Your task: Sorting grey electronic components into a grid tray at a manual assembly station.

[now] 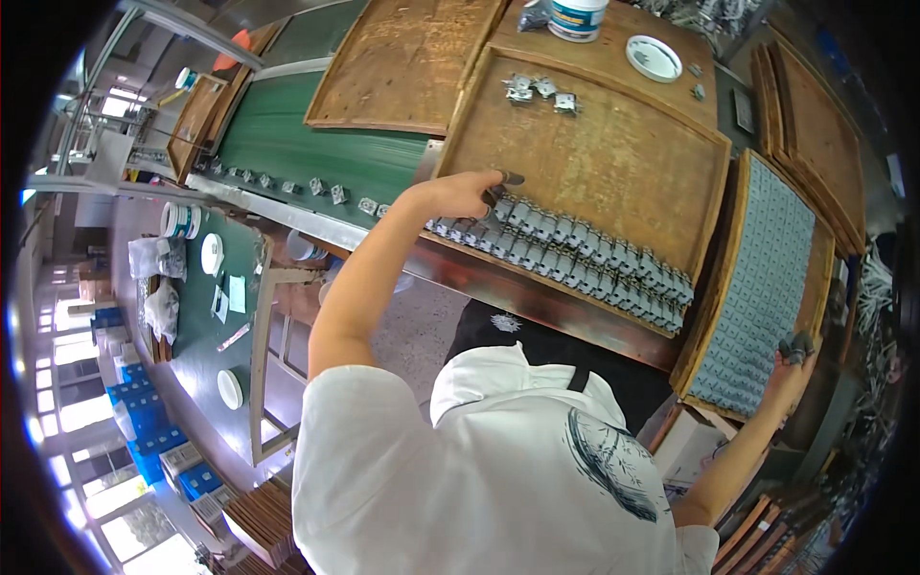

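My left hand [470, 195] reaches over the near left corner of a wooden tray [613, 144], at the end of packed rows of small grey metal parts [575, 251]. Dark coverings sit on its fingertips. Its fingers curl down at the row's end, and what they hold is too small to make out. Far to the right, my right hand [791, 374] is at the near right edge of a second wooden tray filled with grey parts [752, 287]. The dark-tipped fingers of that hand are pressed together, and anything between them is hidden.
Loose metal parts [542, 89] lie at the tray's far left. A green conveyor belt [287, 129] carries several spaced parts along its near edge. Behind stand a white tub [577, 17] and a round white lid [654, 58]. Another wooden tray [407, 62] rests across the belt.
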Available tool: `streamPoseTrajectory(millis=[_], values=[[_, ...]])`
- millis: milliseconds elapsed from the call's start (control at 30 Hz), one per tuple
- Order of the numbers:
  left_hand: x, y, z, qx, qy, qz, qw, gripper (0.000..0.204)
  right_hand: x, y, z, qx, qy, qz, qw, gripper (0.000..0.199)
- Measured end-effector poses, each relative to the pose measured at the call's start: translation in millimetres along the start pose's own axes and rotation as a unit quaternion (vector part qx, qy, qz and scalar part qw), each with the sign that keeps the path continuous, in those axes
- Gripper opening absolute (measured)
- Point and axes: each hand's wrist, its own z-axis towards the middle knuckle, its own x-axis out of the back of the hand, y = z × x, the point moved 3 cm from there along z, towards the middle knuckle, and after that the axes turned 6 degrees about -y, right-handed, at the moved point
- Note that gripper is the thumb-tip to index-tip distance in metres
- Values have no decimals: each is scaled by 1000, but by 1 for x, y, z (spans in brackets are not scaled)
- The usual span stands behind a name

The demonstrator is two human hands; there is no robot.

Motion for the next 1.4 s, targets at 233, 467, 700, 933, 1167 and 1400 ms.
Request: streamPoseTrajectory(millis=[233,467,700,933,1167,1400], values=[[37,-95,-106,374,387,162,827,40,-100,-23,-54,10,-87,61,994,35],[7,-196,-105,307,438,34,844,42,-183,-22,-79,20,-152,17,988,33],[-22,-16,-86,-188,345,-519,759,35,-297,-70,-177,-8,-335,-77,939,38],[-98,104,-65,-313,140,-466,816,41,-343,-105,-216,260,-394,-251,845,34],[-133,142,-52,-298,112,-443,838,39,-331,-104,-215,342,-340,-338,808,31],[-153,155,-47,-189,199,-204,940,70,-328,-84,-212,381,-316,-374,785,30]])
